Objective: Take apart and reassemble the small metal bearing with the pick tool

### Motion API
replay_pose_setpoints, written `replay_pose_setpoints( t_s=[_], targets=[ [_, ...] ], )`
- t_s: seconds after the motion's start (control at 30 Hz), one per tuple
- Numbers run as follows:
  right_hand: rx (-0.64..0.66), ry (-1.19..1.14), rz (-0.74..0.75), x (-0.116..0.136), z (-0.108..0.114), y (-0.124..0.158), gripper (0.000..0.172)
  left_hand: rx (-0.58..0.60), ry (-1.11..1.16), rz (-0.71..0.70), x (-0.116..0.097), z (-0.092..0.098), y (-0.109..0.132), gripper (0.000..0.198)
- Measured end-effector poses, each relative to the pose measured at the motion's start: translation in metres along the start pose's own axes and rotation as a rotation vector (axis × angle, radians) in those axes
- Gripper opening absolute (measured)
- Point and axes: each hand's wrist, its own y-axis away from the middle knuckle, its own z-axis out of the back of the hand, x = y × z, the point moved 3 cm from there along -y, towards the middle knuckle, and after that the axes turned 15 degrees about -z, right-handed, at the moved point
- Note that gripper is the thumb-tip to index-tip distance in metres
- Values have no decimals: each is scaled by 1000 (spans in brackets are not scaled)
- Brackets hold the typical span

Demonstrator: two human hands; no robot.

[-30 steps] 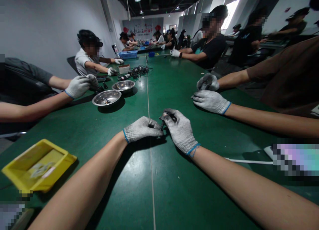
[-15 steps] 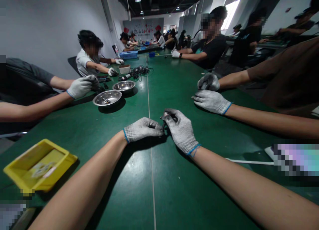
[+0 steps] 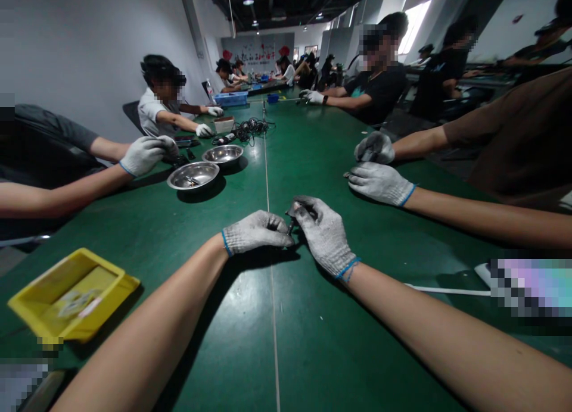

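My left hand (image 3: 257,231), in a white knitted glove with a blue cuff, is closed with its fingertips on the lower end of a small dark metal part (image 3: 291,224). From the right, my right hand (image 3: 322,230), gloved alike with blackened fingertips, pinches the upper end of the same part. The part looks thin and rod-like, upright between the two hands; its ends are hidden by the fingers, so its kind cannot be made out. Both hands are close together just above the green table (image 3: 241,340), near its pale centre line.
A yellow bin (image 3: 129,284) with small pieces stands at the left. Two steel bowls (image 3: 193,177) and tangled black cables (image 3: 250,129) lie farther ahead. Co-workers' gloved hands (image 3: 379,183) work at the right and left. A white cable (image 3: 447,290) runs near my right forearm.
My hands stay almost in place, with a slight shift of the fingers around the metal part. Farther off, co-workers' hands have moved a little.
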Motion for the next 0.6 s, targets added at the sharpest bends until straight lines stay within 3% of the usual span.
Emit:
replay_pose_setpoints(
  t_s=[0.27, 0.6],
  targets=[
    [4, 13, -10, 4, 0, 0, 38, 8, 59, -8, -6, -1, 1, 39],
    [64, 75, 18, 2, 1, -2, 36, -82, 92, 67, -1, -2, 4, 54]
  ],
)
